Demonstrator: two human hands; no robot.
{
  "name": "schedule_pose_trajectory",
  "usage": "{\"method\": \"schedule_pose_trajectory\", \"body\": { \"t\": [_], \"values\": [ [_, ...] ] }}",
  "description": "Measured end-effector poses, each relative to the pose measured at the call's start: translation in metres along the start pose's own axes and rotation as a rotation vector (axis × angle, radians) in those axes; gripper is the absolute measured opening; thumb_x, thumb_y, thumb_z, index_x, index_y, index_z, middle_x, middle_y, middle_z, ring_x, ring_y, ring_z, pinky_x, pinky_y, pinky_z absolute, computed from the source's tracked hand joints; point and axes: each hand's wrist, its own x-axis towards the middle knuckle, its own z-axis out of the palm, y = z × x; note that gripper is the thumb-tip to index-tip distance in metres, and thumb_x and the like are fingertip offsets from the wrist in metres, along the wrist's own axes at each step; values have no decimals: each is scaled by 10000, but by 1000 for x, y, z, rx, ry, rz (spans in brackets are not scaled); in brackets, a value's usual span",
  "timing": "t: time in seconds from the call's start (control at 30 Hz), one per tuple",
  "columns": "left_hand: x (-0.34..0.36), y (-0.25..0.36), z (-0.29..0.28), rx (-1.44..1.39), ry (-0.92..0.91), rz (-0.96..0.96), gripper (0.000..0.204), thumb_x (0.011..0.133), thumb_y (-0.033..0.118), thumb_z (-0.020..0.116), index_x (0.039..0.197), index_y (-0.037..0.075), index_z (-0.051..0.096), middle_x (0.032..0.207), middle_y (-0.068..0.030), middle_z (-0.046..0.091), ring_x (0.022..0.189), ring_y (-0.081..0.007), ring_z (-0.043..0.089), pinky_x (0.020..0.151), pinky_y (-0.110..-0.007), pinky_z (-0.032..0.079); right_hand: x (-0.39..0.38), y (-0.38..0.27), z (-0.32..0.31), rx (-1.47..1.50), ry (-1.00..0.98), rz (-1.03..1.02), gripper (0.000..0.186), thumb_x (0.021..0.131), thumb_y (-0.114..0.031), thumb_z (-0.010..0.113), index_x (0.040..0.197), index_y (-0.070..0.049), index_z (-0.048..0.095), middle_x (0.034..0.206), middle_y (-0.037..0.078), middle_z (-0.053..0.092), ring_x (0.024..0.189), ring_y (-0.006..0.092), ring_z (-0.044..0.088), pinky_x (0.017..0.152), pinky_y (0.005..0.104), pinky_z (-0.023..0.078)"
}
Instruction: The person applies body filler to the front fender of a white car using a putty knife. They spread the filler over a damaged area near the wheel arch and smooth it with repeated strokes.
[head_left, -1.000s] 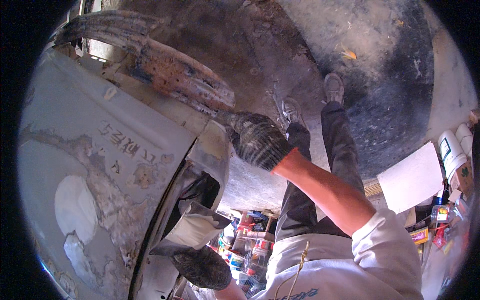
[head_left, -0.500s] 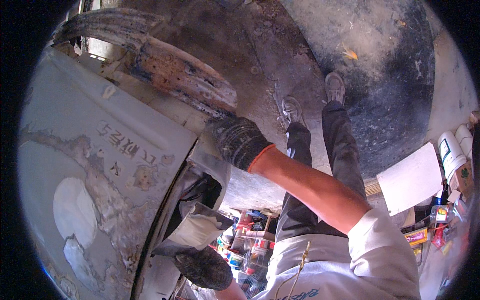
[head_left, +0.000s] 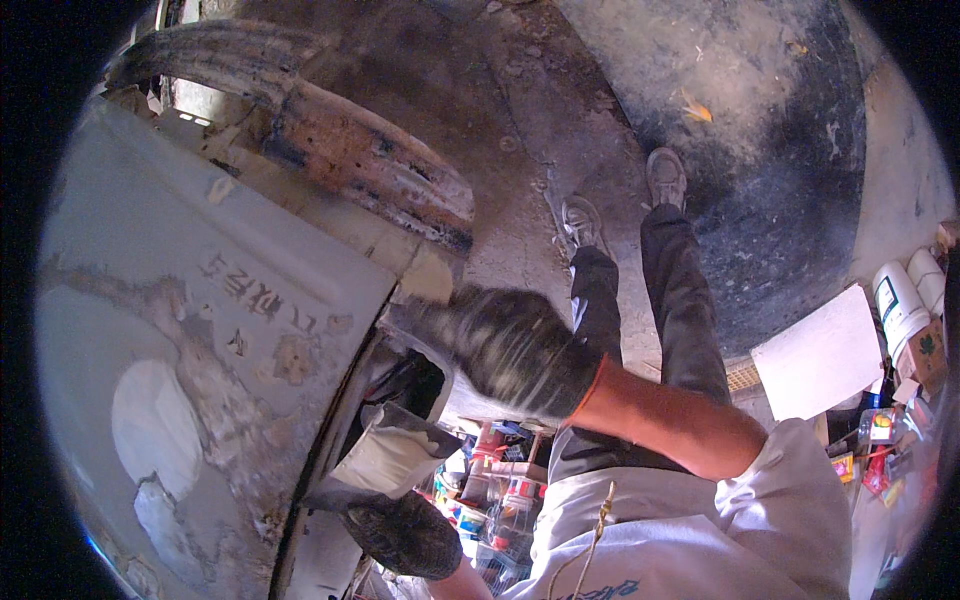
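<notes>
My left hand [head_left: 398,540], in a dark knit glove at the bottom centre, grips a metal plate [head_left: 335,496] with a mass of pale cream paste [head_left: 390,455] on it. My right hand [head_left: 510,355], in a dark glove with an orange cuff, is blurred at the edge of a panel corner beside an opening in the grey car body [head_left: 150,230]; whether it holds anything is unclear. The body has pale filler patches [head_left: 155,430] and bare, stained areas. A rusty, curved metal bar [head_left: 350,160] runs above the panel.
My legs and shoes stand on stained concrete [head_left: 520,80] beside a large dark mottled patch of floor. A white sheet [head_left: 815,355], white buckets [head_left: 895,305] and assorted packages lie at the right. Stacked colourful containers [head_left: 500,490] show beyond the bottom centre.
My right hand moved up and left to the panel corner below the rusty bar, then came down and right over the opening's edge. My left hand has hardly moved.
</notes>
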Motion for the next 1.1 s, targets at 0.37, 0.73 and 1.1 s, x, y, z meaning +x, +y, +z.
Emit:
{"method": "schedule_pose_trajectory", "body": {
  "t": [0.37, 0.73, 1.1],
  "values": [
    [-7, -4, 0, -246, -22, -281, 467, 919, 299, 641, 1241, -32, 574, 1296, -244, 548, 1186, -388, 544, 1021, -445, 431, 36, 44, 51, -67, 94, 221, 218, 821, -144, 518, 979, -70, 649, 853, 175, 667, 809, 337, 654, 715, 456, 526],
    [-10, -6, 3, -497, 15, -457, 457, 916, 289, 648, 1225, -40, 581, 1291, -243, 550, 1206, -367, 530, 1018, -445, 434, 10, -24, 36, -117, 188, 149, 246, 836, -161, 527, 1026, -28, 609, 703, 128, 586, 632, 292, 593, 540, 410, 486],
    [2, -2, -7, 58, 19, 2, 470, 890, 286, 679, 1219, -36, 583, 1280, -224, 560, 1174, -366, 547, 1021, -436, 433, 16, 19, 22, -98, 204, 56, 362, 853, -137, 506, 1198, -51, 568, 707, 91, 588, 646, 259, 605, 515, 359, 493]
  ]
}}
